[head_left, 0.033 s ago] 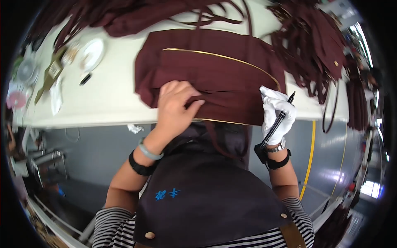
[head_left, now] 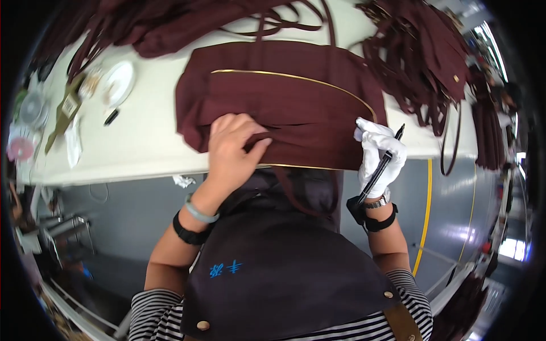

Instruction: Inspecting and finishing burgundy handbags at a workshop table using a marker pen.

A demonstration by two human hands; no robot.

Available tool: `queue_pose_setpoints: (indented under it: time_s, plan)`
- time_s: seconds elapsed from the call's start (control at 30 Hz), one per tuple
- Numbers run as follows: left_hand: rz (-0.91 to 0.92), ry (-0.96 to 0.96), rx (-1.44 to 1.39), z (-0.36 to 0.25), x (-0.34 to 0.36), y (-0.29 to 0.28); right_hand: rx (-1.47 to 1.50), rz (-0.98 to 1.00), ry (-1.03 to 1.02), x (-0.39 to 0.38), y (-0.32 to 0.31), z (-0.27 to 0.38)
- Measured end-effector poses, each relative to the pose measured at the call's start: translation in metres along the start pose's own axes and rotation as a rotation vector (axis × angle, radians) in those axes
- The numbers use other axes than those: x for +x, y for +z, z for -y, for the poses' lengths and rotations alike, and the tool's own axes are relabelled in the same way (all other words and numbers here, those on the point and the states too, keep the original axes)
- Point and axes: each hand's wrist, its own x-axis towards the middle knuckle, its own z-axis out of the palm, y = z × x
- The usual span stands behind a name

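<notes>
A dark maroon fabric bag (head_left: 290, 108) with gold zipper lines lies across the table's front edge, one strap hanging over the edge. My bare left hand (head_left: 234, 150) grips a fold of the bag at its left front, thumb and fingers closed on the fabric. A white glove covers my right hand (head_left: 380, 156), which is at the bag's right end. Between its fingers it holds a black marker pen (head_left: 378, 177), tip up and uncapped. Something small and pale shows beneath its fingertips; I cannot make out what it is.
More maroon bags (head_left: 165, 25) lie at the back, and another strap-covered heap (head_left: 418, 51) is at the right. On the left are a white oval dish (head_left: 119, 82), a black pen cap (head_left: 111, 117) and an olive strip (head_left: 67, 108). Crumpled white paper (head_left: 183, 181) lies below the table edge.
The bag and my left hand appear slightly further left, along with the table and its things. My right hand keeps nearly the same place, and both holds stay the same.
</notes>
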Motion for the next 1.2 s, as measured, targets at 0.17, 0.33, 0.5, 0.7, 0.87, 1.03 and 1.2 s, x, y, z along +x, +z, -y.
queue_pose_setpoints:
  time_s: [0.17,0.33,0.5,0.7,0.87,1.03,1.2]
  plan:
    - [0.106,0.205,0.134,-0.030,0.005,0.001,0.039,-0.161,0.044,-0.018,-0.017,0.001]
    - [0.222,0.233,0.038,-0.061,0.019,0.039,0.166,-0.306,0.144,-0.027,-0.008,-0.011]
    - [0.221,0.179,0.101,-0.070,0.024,0.058,0.186,-0.262,0.088,-0.031,-0.007,-0.018]
    - [0.178,0.169,0.050,-0.068,0.023,0.074,0.331,-0.217,0.198,-0.042,-0.013,-0.021]
    - [0.153,0.214,-0.051,-0.068,0.022,0.080,0.157,-0.139,0.184,-0.038,-0.015,-0.015]
    - [0.012,0.347,-0.053,-0.063,0.033,0.058,0.151,-0.119,0.051,-0.023,0.001,-0.005]
    - [0.025,0.183,-0.052,-0.043,0.032,0.062,0.212,-0.094,0.225,-0.028,0.021,-0.022]
